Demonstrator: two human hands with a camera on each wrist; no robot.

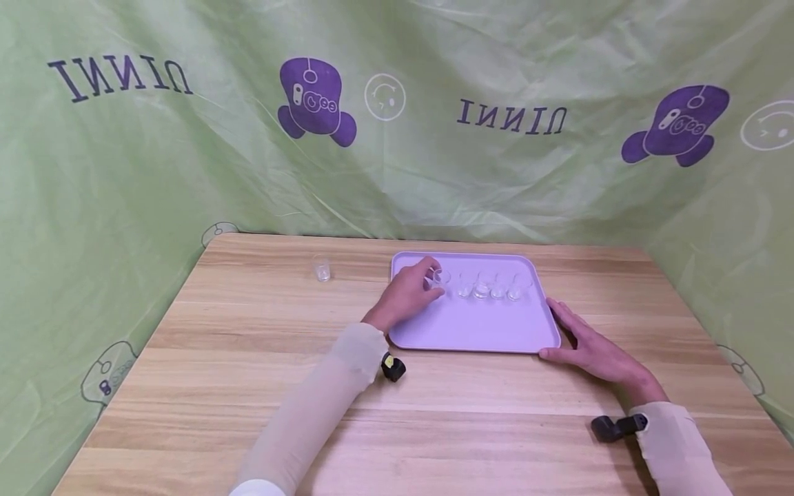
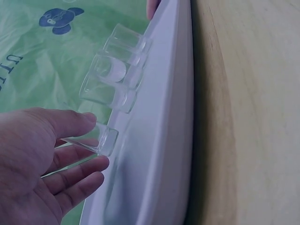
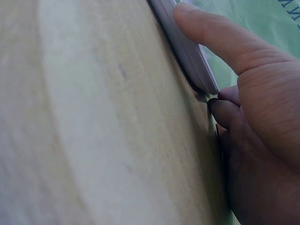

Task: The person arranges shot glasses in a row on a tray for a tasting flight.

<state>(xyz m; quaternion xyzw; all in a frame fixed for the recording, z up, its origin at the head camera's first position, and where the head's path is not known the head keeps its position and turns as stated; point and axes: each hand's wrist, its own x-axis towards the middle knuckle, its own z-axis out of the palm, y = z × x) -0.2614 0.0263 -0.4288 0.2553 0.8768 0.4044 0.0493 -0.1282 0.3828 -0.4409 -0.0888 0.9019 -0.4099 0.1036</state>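
My left hand (image 1: 406,293) pinches a small clear glass (image 1: 441,277) between thumb and fingers, over the left part of a lilac tray (image 1: 471,331). In the left wrist view this glass (image 2: 108,142) has its thick base at the tray's surface; whether it touches cannot be told. To its right, several like glasses (image 1: 497,289) stand upright in a row on the tray. My right hand (image 1: 595,353) rests against the tray's right front corner, its fingers extended along the side. The right wrist view shows the thumb (image 3: 206,28) at the rim.
Another small clear glass (image 1: 322,270) stands on the wooden table (image 1: 248,358), left of the tray. A green printed cloth (image 1: 397,179) hangs behind the table and along both sides.
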